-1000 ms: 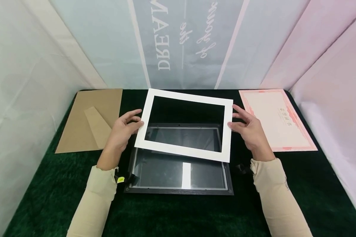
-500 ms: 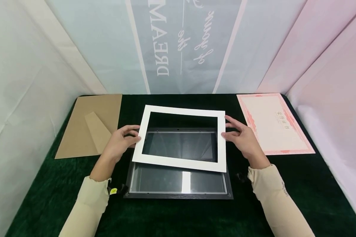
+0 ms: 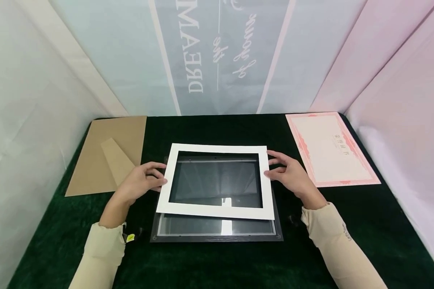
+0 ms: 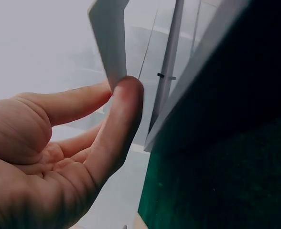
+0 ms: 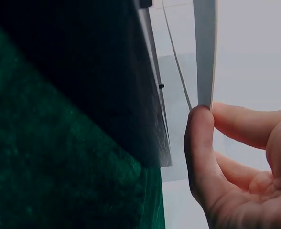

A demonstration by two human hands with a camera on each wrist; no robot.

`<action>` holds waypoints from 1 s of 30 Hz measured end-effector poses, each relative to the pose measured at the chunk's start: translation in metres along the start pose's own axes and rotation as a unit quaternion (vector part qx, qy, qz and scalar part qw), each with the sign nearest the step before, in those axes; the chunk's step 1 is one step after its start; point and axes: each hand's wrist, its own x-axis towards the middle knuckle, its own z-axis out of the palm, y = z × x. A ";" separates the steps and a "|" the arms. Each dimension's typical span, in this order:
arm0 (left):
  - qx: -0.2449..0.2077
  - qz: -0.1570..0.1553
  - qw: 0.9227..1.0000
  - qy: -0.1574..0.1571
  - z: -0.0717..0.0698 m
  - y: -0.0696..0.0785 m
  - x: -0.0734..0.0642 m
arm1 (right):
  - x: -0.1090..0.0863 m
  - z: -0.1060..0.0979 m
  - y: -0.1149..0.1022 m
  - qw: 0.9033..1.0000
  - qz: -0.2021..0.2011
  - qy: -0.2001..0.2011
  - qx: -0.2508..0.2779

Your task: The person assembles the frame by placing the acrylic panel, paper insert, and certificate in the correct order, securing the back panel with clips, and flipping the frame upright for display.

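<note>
A white picture mat (image 3: 217, 209) with a rectangular opening hangs above a dark picture frame (image 3: 217, 239) that lies flat with its glass (image 3: 188, 226) in it. My left hand (image 3: 139, 182) pinches the mat's left edge between thumb and fingers. At the opposite edge, my right hand (image 3: 289, 174) pinches it the same way. Both wrist views show the mat edge-on, held apart from the frame: the left hand (image 4: 83, 138) and the right hand (image 5: 226, 152) each have a fingertip under it. The mat covers most of the frame's far part in the head view.
A brown backing board (image 3: 90, 160) with a stand leg (image 3: 117, 160) lies at the left. On the right lies a certificate sheet with a pink border (image 3: 329, 156). Green cloth (image 3: 217, 265) covers the table, and a printed curtain (image 3: 220, 60) hangs behind it.
Both hands have lowered the mat toward the frame and drawn it closer to me. It has turned more level with the frame's edges. Frame, board and certificate keep their places on the table.
</note>
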 end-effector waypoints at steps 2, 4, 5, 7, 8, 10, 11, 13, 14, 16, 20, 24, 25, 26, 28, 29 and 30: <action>0.003 0.001 1.000 -0.004 0.002 -0.001 0.000 | -0.001 -0.001 0.001 1.000 0.004 -0.001 0.001; 0.007 0.001 1.000 -0.004 0.005 -0.002 -0.001 | -0.004 -0.001 0.001 1.000 0.006 -0.002 0.007; 0.010 0.002 1.000 -0.001 0.007 -0.002 -0.002 | -0.005 -0.001 0.001 1.000 0.006 -0.002 0.007; 0.015 -0.002 1.000 0.003 0.009 -0.002 -0.004 | -0.009 0.000 0.002 1.000 0.006 -0.001 0.004; 0.019 -0.005 1.000 0.004 0.011 -0.002 -0.006 | -0.010 0.000 0.003 1.000 0.006 -0.001 0.000; 0.027 -0.009 1.000 0.005 0.012 -0.002 -0.011 | -0.013 0.002 0.004 1.000 0.006 -0.003 -0.009; 0.035 -0.010 0.999 0.007 0.014 -0.002 -0.013 | -0.014 0.004 0.004 1.000 0.005 -0.004 -0.016; 0.053 -0.012 0.998 0.011 0.015 -0.002 -0.017 | -0.016 0.005 0.004 1.000 0.002 -0.008 -0.026; 0.063 -0.011 0.998 0.013 0.016 -0.001 -0.019 | -0.016 0.006 0.003 1.000 0.001 -0.009 -0.030; 0.087 -0.011 0.996 0.019 0.019 0.000 -0.021 | -0.016 0.006 0.002 0.999 -0.002 -0.010 -0.039; 0.115 -0.018 0.993 0.019 0.020 0.003 -0.023 | -0.015 0.004 -0.001 0.999 -0.002 -0.011 -0.047; 0.123 -0.030 0.992 0.010 0.018 0.004 -0.025 | -0.015 0.005 -0.004 0.999 0.006 -0.022 -0.041; 0.124 -0.032 0.992 0.008 0.017 0.004 -0.026 | -0.014 0.005 -0.005 0.999 0.009 -0.024 -0.041; 0.129 -0.033 0.991 0.008 0.017 0.005 -0.026 | -0.014 0.005 -0.005 0.999 0.011 -0.026 -0.042; 0.146 -0.034 0.989 0.008 0.017 0.006 -0.028 | -0.014 0.006 -0.005 0.999 0.016 -0.028 -0.044; 0.157 -0.033 0.987 0.008 0.017 0.007 -0.029 | -0.014 0.006 -0.005 0.998 0.018 -0.028 -0.046; 0.169 -0.032 0.985 0.010 0.017 0.008 -0.029 | -0.014 0.007 -0.005 0.998 0.019 -0.028 -0.047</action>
